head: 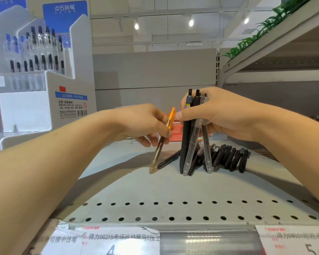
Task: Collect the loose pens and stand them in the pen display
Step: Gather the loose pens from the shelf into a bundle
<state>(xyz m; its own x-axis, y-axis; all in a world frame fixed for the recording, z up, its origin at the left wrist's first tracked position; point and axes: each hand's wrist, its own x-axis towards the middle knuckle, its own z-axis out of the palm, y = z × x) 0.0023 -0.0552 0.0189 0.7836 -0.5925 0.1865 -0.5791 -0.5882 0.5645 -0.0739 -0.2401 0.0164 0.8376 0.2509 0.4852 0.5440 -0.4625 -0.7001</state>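
My right hand (219,115) grips a bundle of pens (191,144), black and clear ones, held upright with their tips on the shelf (173,188). My left hand (145,126) pinches an orange-capped pen (162,142), tilted with its tip down just left of the bundle. Several loose dark pens (228,157) lie in a row on the shelf behind the bundle, and one black pen (168,160) lies between my hands. The white pen display (50,74) stands at the far left, with several pens upright in its tiers.
The grey shelf has rows of holes near its front edge, with price labels (118,240) along the rail. A red box (176,131) sits behind my hands. An upper shelf (276,43) with green plants overhangs at the right.
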